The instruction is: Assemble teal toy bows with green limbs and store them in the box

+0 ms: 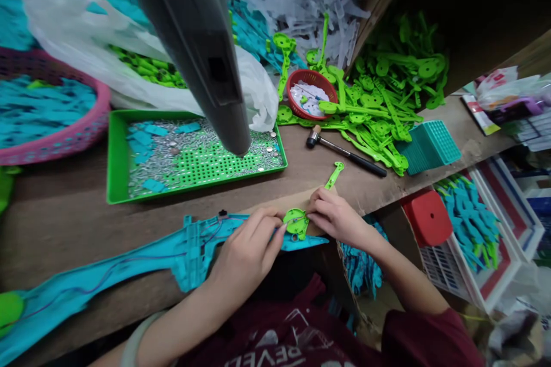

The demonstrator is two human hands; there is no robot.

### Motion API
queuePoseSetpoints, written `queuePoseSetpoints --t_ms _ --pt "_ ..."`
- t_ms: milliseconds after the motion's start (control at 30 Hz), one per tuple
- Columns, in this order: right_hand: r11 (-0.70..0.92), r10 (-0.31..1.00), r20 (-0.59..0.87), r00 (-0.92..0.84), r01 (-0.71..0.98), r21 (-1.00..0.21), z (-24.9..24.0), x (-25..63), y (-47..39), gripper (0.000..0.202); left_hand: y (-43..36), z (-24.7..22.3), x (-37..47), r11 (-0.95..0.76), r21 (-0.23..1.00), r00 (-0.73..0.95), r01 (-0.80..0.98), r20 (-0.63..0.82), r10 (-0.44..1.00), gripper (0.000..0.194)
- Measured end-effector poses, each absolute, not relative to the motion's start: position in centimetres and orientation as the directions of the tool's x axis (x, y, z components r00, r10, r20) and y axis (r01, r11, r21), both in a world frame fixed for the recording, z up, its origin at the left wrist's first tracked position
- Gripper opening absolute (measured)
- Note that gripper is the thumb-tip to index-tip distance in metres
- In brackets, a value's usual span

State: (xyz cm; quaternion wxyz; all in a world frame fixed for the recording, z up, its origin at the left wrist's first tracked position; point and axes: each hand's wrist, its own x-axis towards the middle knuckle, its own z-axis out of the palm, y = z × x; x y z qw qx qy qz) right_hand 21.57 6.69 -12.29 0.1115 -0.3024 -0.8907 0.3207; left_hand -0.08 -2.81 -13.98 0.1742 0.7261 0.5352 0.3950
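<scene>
A lime-green plastic part (295,222) with a round, disc-like end lies over the tip of a long blue toy-gun-shaped shell (142,258). My left hand (252,241) pinches at the left edge of the disc, thumb and fingers together. Closed at its right side is my right hand (336,215), with the green narrow arm (334,175) sticking out beyond the fingers. Across the disc runs a thin greyish strip or rod, too small to name. Dark wires lie along the shell.
A green tray (111,166) holds metal screws and blue pieces. A hammer (346,152) lies before the green parts pile (365,114) and red basket (327,83). A grey post (202,51) hangs over the tray. A pink basket (101,112) stands left, a teal box (430,146) right.
</scene>
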Motion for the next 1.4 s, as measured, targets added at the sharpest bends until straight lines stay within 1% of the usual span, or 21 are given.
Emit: queuePoseSetpoints --t_ms 133,300,400,500,633,800,900,1033,1167,1267,1333,1400 --pt "0.585 0.662 -0.032 -0.749 0.542 -0.603 -12.4 21.0 6.2 0.015 -2.9 -14.0 -0.2 -0.382 0.635 0.142 0.671 0.395 0.908 0.014" --pt "0.532 0.705 -0.046 -0.707 0.571 -0.626 -12.1 20.4 6.3 0.015 -2.9 -13.8 -0.2 -0.345 0.683 0.132 0.644 0.346 0.929 0.015" --pt "0.510 0.710 -0.066 -0.701 0.577 -0.638 -12.0 20.1 6.5 0.016 -2.9 -13.7 -0.2 -0.346 0.688 0.137 0.637 0.341 0.930 0.016" --pt "0.518 0.702 -0.090 -0.706 0.594 -0.616 -12.0 19.9 6.7 0.017 -3.0 -13.7 -0.2 -0.365 0.691 0.173 0.624 0.333 0.927 0.017" --pt "0.603 0.663 -0.079 -0.744 0.594 -0.532 -12.1 19.8 6.6 0.015 -3.0 -13.8 -0.4 -0.409 0.653 0.245 0.638 0.332 0.911 0.020" --pt "0.754 0.573 0.036 -0.819 0.510 -0.414 -12.7 20.3 6.2 0.025 -2.2 -13.9 -0.6 -0.352 0.639 0.183 0.684 0.317 0.931 0.023" --pt "0.806 0.540 0.092 -0.837 0.483 -0.343 -13.2 20.8 6.1 0.029 -1.7 -14.1 -0.7 -0.342 0.628 0.193 0.699 0.295 0.936 0.024" --pt "0.844 0.503 0.125 -0.855 0.453 -0.288 -13.0 21.1 6.2 0.027 -1.6 -14.5 -0.9 -0.309 0.610 0.220 0.730 0.219 0.951 0.029" --pt "0.864 0.465 0.168 -0.869 0.405 -0.299 -12.0 20.5 5.7 0.020 -1.5 -14.5 -1.1 -0.275 0.618 0.259 0.736 0.119 0.959 0.031" --pt "0.876 0.442 0.185 -0.878 0.378 -0.298 -12.1 19.3 4.9 0.020 -1.2 -14.3 -1.1 -0.239 0.630 0.266 0.739 0.054 0.963 0.032" --pt "0.868 0.463 0.163 -0.871 0.408 -0.283 -12.6 18.6 4.4 0.021 -0.9 -14.2 -1.1 -0.207 0.632 0.254 0.747 0.017 0.967 0.031" --pt "0.827 0.532 0.126 -0.837 0.483 -0.288 -13.1 17.9 4.0 0.019 -0.6 -14.1 -1.2 -0.186 0.628 0.252 0.756 -0.015 0.968 0.028"
